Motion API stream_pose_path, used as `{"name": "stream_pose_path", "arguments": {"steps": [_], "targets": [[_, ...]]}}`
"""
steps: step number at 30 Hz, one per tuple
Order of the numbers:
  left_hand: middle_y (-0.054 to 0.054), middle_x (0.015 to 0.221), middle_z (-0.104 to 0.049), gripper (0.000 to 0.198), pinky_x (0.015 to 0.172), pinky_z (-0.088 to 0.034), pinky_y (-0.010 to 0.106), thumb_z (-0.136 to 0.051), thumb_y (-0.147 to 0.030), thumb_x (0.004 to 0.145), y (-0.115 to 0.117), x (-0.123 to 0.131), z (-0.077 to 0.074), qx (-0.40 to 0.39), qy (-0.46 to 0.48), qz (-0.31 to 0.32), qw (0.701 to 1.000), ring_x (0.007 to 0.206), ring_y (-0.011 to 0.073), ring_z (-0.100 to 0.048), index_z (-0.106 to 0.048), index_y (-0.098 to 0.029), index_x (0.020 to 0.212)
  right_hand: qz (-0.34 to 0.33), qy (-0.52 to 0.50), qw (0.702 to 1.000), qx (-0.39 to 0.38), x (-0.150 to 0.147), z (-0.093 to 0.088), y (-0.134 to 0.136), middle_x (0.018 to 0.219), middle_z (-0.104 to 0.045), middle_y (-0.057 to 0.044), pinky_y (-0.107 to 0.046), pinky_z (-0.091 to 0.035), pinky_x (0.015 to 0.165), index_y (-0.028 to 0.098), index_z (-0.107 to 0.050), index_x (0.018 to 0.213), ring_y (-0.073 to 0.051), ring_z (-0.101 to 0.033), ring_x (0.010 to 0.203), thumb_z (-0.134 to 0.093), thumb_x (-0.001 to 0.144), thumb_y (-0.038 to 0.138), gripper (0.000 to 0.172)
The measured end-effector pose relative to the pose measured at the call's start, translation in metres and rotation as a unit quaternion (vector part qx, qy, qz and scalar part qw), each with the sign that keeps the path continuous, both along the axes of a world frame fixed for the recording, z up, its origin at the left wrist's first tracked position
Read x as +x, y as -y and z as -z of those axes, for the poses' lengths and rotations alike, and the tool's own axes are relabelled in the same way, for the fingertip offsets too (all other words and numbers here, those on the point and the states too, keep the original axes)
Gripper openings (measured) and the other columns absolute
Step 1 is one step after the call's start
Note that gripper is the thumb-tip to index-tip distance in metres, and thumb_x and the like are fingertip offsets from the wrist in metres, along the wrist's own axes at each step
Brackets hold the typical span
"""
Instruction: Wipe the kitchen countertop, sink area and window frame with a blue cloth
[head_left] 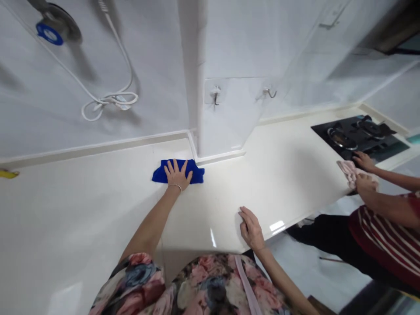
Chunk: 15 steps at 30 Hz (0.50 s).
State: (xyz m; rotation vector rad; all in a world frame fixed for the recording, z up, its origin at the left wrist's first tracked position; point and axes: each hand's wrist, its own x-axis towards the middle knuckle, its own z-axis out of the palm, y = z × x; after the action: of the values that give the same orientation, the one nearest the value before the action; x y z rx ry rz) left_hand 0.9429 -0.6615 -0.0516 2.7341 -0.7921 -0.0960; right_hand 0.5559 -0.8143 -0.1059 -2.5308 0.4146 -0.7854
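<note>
No readable text or numbers; the small tag (pixel 122 103) on the white cord (pixel 104 100) too blurred.

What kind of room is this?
It looks like a kitchen. There's a black stove with two burners, set into a long white counter. A blue cloth lies on the counter under the person's left hand.
</note>
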Motion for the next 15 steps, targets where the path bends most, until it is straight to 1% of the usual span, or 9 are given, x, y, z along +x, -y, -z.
{"name": "stream_pose_path", "arguments": {"steps": [2, 4, 6, 8, 9, 10, 12, 13, 15], "targets": [[0.022, 0.178, -0.02, 0.075, 0.126, -0.012, 0.079, -0.049, -0.055, 0.099, -0.011, -0.044, 0.001, 0.016, 0.005, 0.013, 1.0, 0.164, 0.0514, -0.005, -0.04, -0.021, 0.166, 0.022, -0.002, 1.0, 0.006, 0.013, -0.003, -0.008, 0.141, -0.068, -0.013, -0.056, -0.057, 0.113, 0.023, -0.068, 0.137, -0.028, -0.062, 0.137, -0.047, 0.097, 0.014, 0.046], [0.024, 0.177, -0.021, 0.077, 0.126, -0.013, 0.079, -0.05, -0.054, 0.098, -0.02, -0.093, 0.001, 0.033, 0.004, 0.028, 0.999, 0.163, 0.0524, -0.008, -0.04, -0.019, 0.166, 0.027, 0.004, 0.999, 0.026, 0.038, -0.01, -0.025, 0.145, -0.065, -0.016, -0.056, -0.055, 0.115, 0.02, -0.064, 0.142, -0.028, -0.059, 0.139, -0.046, 0.098, 0.016, 0.048], [0.025, 0.176, -0.021, 0.077, 0.128, -0.014, 0.076, -0.051, -0.054, 0.098, -0.029, -0.137, 0.001, 0.047, 0.001, 0.05, 0.998, 0.163, 0.0511, -0.012, -0.039, -0.017, 0.166, -0.004, -0.004, 0.999, 0.045, 0.068, -0.021, -0.047, 0.154, -0.058, -0.018, -0.056, -0.05, 0.121, 0.017, -0.058, 0.149, -0.028, -0.052, 0.147, -0.044, 0.099, 0.017, 0.052], [0.023, 0.175, -0.026, 0.076, 0.129, -0.021, 0.074, -0.053, -0.053, 0.097, -0.041, -0.168, 0.0, 0.064, -0.009, 0.093, 0.994, 0.162, 0.0497, -0.02, -0.042, -0.021, 0.165, -0.042, -0.043, 0.997, 0.04, 0.094, -0.031, -0.067, 0.158, -0.055, -0.018, -0.059, -0.041, 0.127, 0.014, -0.057, 0.15, -0.029, -0.044, 0.153, -0.044, 0.099, 0.017, 0.054], [0.021, 0.174, -0.03, 0.074, 0.128, -0.026, 0.072, -0.055, -0.052, 0.096, -0.05, -0.176, -0.001, 0.069, -0.013, 0.121, 0.99, 0.161, 0.0486, -0.024, -0.045, -0.025, 0.164, -0.058, -0.07, 0.995, 0.029, 0.103, -0.034, -0.074, 0.158, -0.055, -0.019, -0.062, -0.037, 0.128, 0.013, -0.059, 0.149, -0.031, -0.043, 0.154, -0.045, 0.098, 0.017, 0.053], [0.019, 0.172, -0.035, 0.07, 0.127, -0.031, 0.069, -0.055, -0.051, 0.096, -0.059, -0.179, -0.002, 0.071, -0.013, 0.142, 0.987, 0.16, 0.0469, -0.029, -0.049, -0.028, 0.162, -0.074, -0.097, 0.992, 0.015, 0.108, -0.035, -0.077, 0.158, -0.055, -0.02, -0.063, -0.034, 0.129, 0.011, -0.059, 0.149, -0.032, -0.041, 0.155, -0.047, 0.097, 0.017, 0.053], [0.016, 0.169, -0.042, 0.064, 0.126, -0.039, 0.062, -0.049, -0.048, 0.099, -0.075, -0.172, -0.003, 0.063, 0.001, 0.16, 0.985, 0.158, 0.0401, -0.038, -0.051, -0.03, 0.16, -0.102, -0.134, 0.986, -0.013, 0.11, -0.035, -0.077, 0.162, -0.051, -0.022, -0.063, -0.032, 0.13, 0.007, -0.058, 0.15, -0.033, -0.038, 0.157, -0.05, 0.096, 0.017, 0.056], [0.015, 0.169, -0.043, 0.064, 0.129, -0.036, 0.059, -0.045, -0.046, 0.1, -0.081, -0.165, -0.002, 0.054, 0.011, 0.179, 0.982, 0.159, 0.0367, -0.037, -0.048, -0.028, 0.162, -0.112, -0.143, 0.983, -0.025, 0.107, -0.034, -0.074, 0.165, -0.047, -0.022, -0.061, -0.031, 0.131, 0.007, -0.056, 0.152, -0.032, -0.035, 0.159, -0.052, 0.096, 0.018, 0.058], [0.014, 0.171, -0.039, 0.066, 0.134, -0.024, 0.061, -0.044, -0.045, 0.101, -0.084, -0.149, 0.003, 0.042, 0.029, 0.226, 0.973, 0.161, 0.035, -0.032, -0.046, -0.026, 0.163, -0.121, -0.15, 0.98, -0.039, 0.099, -0.031, -0.065, 0.17, -0.04, -0.02, -0.059, -0.029, 0.133, 0.008, -0.051, 0.157, -0.031, -0.029, 0.162, -0.053, 0.097, 0.018, 0.062]]}}
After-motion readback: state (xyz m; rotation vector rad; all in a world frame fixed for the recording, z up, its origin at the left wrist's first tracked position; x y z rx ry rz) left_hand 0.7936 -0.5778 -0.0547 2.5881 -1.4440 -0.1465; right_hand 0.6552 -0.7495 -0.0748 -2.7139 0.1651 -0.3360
